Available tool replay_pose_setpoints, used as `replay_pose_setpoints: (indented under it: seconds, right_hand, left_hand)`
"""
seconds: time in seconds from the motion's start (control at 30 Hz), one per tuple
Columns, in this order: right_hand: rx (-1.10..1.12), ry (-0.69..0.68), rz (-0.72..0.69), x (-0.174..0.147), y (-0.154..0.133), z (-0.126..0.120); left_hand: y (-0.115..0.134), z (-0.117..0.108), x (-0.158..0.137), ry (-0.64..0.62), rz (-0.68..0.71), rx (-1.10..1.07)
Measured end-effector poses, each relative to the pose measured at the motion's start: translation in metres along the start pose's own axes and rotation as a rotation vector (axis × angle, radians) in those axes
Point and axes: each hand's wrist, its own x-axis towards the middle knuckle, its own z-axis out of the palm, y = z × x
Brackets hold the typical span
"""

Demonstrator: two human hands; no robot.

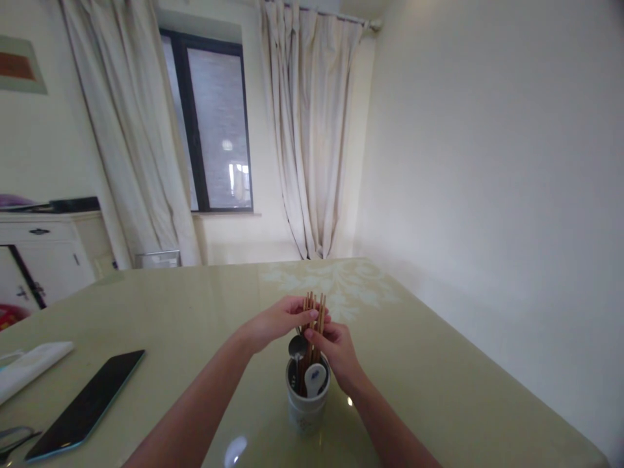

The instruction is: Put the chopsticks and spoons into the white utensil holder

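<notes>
A pale ceramic utensil holder (306, 416) stands upright on the green table. Several wooden chopsticks (312, 348) rise out of it in a bundle. My left hand (287, 317) wraps round the upper part of the chopsticks from the left, its thumb lying across them. Slightly lower, my right hand (337, 348) closes on the same bundle from the right, thumb in front. In front of the chopsticks, a metal spoon (297, 347) and a white ceramic spoon (315, 378) with a blue mark lean in the holder. The fingers behind the bundle are partly hidden.
On the left of the glossy table (195, 325) lie a dark phone-like slab (90, 400), scissors (17, 441) at the frame's edge and a white packet (34, 367). A wall (497, 195) runs along the right side. A white cabinet (53, 253) stands far left.
</notes>
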Motion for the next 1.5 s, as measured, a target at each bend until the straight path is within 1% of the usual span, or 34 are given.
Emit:
replay_pose_setpoints:
  seconds: [0.1, 0.2, 0.27, 0.33, 0.4, 0.57, 0.63, 0.7, 0.83, 0.9, 1.0, 1.07, 1.13, 1.17, 1.27, 1.33, 1.37, 1.43, 1.5]
  right_hand:
    - [0.027, -0.030, 0.004, 0.001, 0.000, 0.003]
    - [0.084, -0.078, 0.039, 0.000, 0.000, 0.006]
    - [0.092, -0.138, 0.089, -0.001, 0.002, 0.007]
    - [0.071, -0.214, 0.137, -0.002, 0.005, 0.006]
    - [0.041, -0.272, 0.162, -0.002, 0.007, 0.004]
    - [0.036, -0.322, 0.175, -0.001, 0.010, 0.001]
    - [0.050, -0.342, 0.176, -0.001, 0.010, 0.001]
    - [0.056, -0.351, 0.183, -0.001, 0.011, 0.001]
    - [0.042, -0.329, 0.202, -0.001, 0.014, -0.002]
    - [0.015, -0.298, 0.212, -0.001, 0.016, -0.004]
    - [-0.017, -0.254, 0.236, -0.002, 0.017, -0.006]
    - [-0.014, -0.243, 0.252, -0.002, 0.016, -0.007]
    - [-0.017, -0.244, 0.259, -0.003, 0.014, -0.007]
    - [-0.020, -0.247, 0.261, -0.004, 0.012, -0.006]
    - [-0.040, -0.253, 0.260, -0.006, 0.007, -0.006]
    - [-0.070, -0.239, 0.248, -0.006, 0.005, -0.006]
    - [-0.083, -0.231, 0.244, -0.006, 0.004, -0.007]
    - [-0.084, -0.231, 0.252, -0.007, 0.003, -0.007]
    - [-0.083, -0.240, 0.263, -0.007, 0.003, -0.008]
  left_hand:
    - [-0.003, 0.002, -0.001, 0.029, -0.016, 0.048]
    - [-0.004, 0.006, 0.000, 0.104, -0.032, 0.092]
    - [-0.004, 0.008, 0.002, 0.178, -0.036, 0.085]
    - [-0.002, 0.010, 0.003, 0.247, 0.003, 0.076]
    - [0.001, 0.012, 0.005, 0.287, 0.061, 0.071]
    - [0.020, 0.017, 0.009, 0.305, 0.109, 0.043]
    - [0.028, 0.018, 0.009, 0.340, 0.148, 0.059]
    - [0.036, 0.017, 0.009, 0.389, 0.200, 0.050]
    - [0.054, 0.008, 0.008, 0.497, 0.325, -0.078]
    - [0.067, 0.000, 0.005, 0.607, 0.430, -0.126]
    - [0.084, -0.022, -0.004, 0.807, 0.636, -0.149]
    - [0.086, -0.039, -0.013, 0.922, 0.732, -0.124]
    - [0.075, -0.056, -0.022, 1.004, 0.735, -0.073]
    - [0.064, -0.063, -0.027, 1.025, 0.691, -0.044]
    - [0.015, -0.073, -0.038, 1.004, 0.452, 0.034]
    - [-0.021, -0.071, -0.044, 0.988, 0.330, 0.101]
    - [-0.038, -0.069, -0.045, 0.979, 0.298, 0.120]
    - [-0.065, -0.063, -0.046, 0.973, 0.286, 0.127]
    - [-0.083, -0.058, -0.046, 0.992, 0.283, 0.112]
